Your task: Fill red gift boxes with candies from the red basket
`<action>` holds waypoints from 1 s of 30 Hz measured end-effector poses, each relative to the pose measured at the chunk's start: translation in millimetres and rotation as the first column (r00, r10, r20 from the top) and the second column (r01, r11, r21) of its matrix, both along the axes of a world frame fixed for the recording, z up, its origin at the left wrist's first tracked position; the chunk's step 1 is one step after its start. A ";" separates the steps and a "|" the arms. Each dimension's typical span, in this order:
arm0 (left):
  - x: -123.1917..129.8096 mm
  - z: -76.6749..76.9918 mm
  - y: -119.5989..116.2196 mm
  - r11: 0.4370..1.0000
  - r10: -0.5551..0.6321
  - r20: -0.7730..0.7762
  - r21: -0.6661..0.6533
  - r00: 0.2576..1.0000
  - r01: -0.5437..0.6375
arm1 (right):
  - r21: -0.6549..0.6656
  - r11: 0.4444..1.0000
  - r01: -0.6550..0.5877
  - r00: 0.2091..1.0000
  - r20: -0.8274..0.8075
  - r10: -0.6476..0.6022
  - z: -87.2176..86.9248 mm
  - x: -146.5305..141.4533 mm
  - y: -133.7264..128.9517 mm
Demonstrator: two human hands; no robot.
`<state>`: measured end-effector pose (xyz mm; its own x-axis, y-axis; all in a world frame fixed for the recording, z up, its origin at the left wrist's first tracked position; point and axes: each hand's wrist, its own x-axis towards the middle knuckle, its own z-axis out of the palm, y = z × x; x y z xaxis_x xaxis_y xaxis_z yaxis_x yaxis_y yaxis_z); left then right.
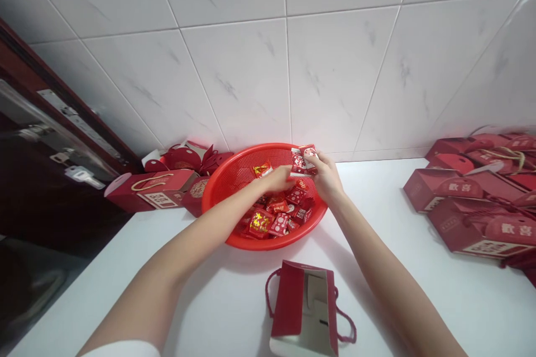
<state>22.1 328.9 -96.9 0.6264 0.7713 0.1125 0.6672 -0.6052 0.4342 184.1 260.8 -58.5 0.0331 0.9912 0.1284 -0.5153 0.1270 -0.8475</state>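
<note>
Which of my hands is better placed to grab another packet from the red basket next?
Probably your left hand: it's over the loose packets in the red basket, while your right hand is occupied, holding red packets.

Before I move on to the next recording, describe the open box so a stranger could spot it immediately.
On the white table, find the red mesh basket. Nearer the camera sits the open box, with dark red rope handles. Unlike the red boxes grouped at either side, it sits by itself, its pale inside showing.
</note>
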 end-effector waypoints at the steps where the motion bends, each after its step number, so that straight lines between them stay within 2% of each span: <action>1: 6.4 -4.8 -2.5 0.999 -0.035 -0.016 -0.015 0.999 0.035 | -0.008 1.000 0.001 1.000 0.000 -0.001 0.3 -0.1 -0.1; 5: 17.1 -13.8 -6.5 0.994 -0.101 -0.072 -0.058 0.992 0.097 | -0.021 1.000 0.014 1.000 -0.015 -0.015 2.4 -1.3 -1.0; 11: 9.7 -7.5 -2.5 0.991 -0.031 -0.123 -0.129 0.992 0.015 | -0.040 0.999 0.012 0.999 -0.034 -0.014 5.6 -1.3 -1.1; 15: 1.4 5.7 -2.6 0.977 0.011 -0.132 -0.210 0.991 -0.039 | -0.047 0.999 0.013 1.000 -0.021 -0.014 5.6 -0.3 -0.9; 19: -6.2 27.9 -3.1 0.970 0.051 -0.121 -0.231 0.991 -0.078 | -0.057 0.998 0.028 1.000 0.002 -0.028 4.9 -0.6 -0.4; 23: -11.5 48.4 -5.9 0.963 0.035 -0.086 -0.265 0.996 -0.056 | -0.054 0.998 0.027 1.000 0.006 -0.027 4.3 -0.9 0.2; 26: -14.4 55.6 -8.7 0.958 0.029 -0.083 -0.283 0.996 -0.052 | -0.046 0.999 0.015 1.000 0.003 -0.015 4.4 -0.7 -0.1; 30: -17.5 55.0 -9.0 0.943 0.068 -0.127 -0.315 0.990 -0.106 | -0.047 0.999 0.001 1.000 -0.015 -0.002 5.4 -0.9 -1.2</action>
